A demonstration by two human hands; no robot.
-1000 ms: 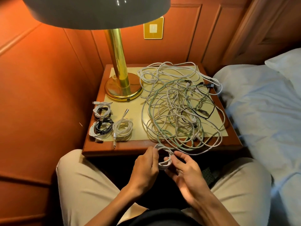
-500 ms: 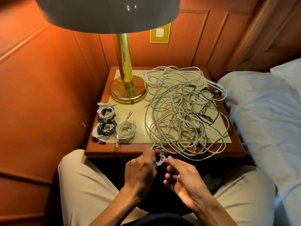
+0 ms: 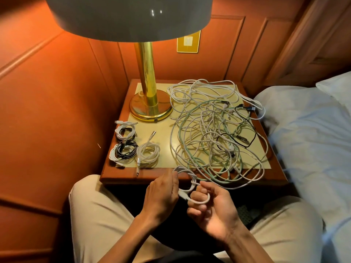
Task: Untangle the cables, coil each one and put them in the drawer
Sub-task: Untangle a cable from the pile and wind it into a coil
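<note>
At lower centre, the left hand (image 3: pixel 161 194) pinched the white cable (image 3: pixel 187 195) by its plug end. Just right, the right hand (image 3: pixel 212 209) curled through its loop. From both hands, it ran up-right into the tangle (image 3: pixel 214 130) on the nightstand (image 3: pixel 121 175).

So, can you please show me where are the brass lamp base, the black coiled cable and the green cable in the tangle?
brass lamp base (image 3: pixel 136 111): head view, on the left part of the round foot.
black coiled cable (image 3: pixel 126 150): head view, on the coil's loops.
green cable (image 3: pixel 181 130): head view, on its left curved strand.
</note>
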